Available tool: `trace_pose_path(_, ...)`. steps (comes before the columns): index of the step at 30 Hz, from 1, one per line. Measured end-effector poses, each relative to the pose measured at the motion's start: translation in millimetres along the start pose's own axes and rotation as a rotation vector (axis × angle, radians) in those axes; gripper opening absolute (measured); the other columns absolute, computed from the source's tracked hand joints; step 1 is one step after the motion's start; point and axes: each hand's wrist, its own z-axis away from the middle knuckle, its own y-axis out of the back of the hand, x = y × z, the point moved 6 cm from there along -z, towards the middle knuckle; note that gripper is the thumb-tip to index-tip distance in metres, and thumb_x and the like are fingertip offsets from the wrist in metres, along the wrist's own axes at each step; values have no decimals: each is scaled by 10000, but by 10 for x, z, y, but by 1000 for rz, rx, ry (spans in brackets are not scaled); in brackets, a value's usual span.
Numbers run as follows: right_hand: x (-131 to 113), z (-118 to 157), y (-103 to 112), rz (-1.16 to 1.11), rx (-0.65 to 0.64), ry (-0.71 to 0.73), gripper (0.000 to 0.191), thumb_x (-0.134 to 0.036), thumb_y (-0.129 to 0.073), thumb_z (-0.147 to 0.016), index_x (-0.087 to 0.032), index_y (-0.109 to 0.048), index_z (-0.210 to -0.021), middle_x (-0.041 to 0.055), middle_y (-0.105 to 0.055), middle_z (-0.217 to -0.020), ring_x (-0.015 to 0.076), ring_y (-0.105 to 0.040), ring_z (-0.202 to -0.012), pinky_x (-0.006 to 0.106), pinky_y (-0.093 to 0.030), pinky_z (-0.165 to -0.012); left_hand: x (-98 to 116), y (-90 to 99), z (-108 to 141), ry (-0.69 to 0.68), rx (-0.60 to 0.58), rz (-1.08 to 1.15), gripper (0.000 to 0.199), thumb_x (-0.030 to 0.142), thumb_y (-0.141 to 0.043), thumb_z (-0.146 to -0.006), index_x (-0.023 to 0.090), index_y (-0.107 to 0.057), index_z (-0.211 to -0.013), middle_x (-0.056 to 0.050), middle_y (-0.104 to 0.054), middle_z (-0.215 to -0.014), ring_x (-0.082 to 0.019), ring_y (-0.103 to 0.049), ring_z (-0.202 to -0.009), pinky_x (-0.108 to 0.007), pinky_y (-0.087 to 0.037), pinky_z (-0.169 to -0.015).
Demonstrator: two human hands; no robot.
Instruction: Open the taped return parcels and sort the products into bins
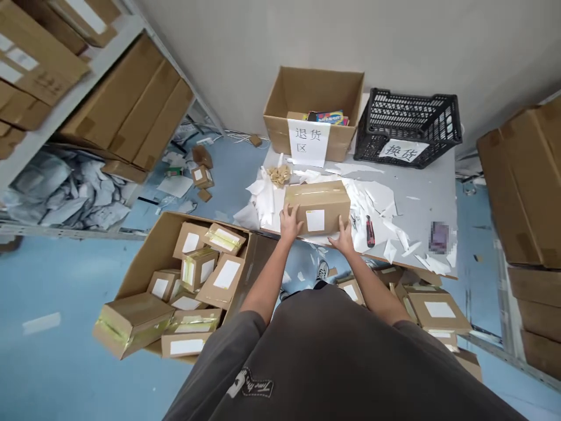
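Note:
A taped cardboard box (335,206) with a white label on its near side sits at the front edge of the grey table (423,199). My left hand (290,223) grips its left end, fingers over the front corner. On the right, my right hand (344,238) holds the lower front corner, thumb against the near side. To the right of the box lies a red and black box cutter (370,231). White paper scraps (381,199) and crumpled brown paper (279,174) surround the box.
At the table's back stand an open carton (274,131) with colourful packs and a black plastic crate (363,140). A large carton (131,269) full of labelled parcels is on the floor at left. More parcels (438,310) lie at lower right. Shelves (127,35) hold boxes.

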Motion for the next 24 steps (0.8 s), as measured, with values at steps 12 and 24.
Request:
trace_pose_path(12, 465, 412, 343, -117, 37, 63, 602, -303, -525, -942, -250, -592, -1538, 193, -561, -1590, 378, -510, -1539, 643, -469, -1240, -247, -675, 904, 50, -93, -77, 651, 300, -677, -966, 290, -566, -1607, -146, -387, -1782, -360, -282, -1698, -609, -297, -1369)
trace_pose_path(24, -195, -1057, 684, -59, -84, 16, 756, -488, -595, -985, -168, -476, -1659, 222, -431, -1683, 387, -428, -1545, 577, -388, -1265, -518, -494, 278, -155, -137, 11, 658, 454, -803, -967, 227, -564, -1536, -197, -260, -1831, -341, -164, -1733, -582, -261, -1376)
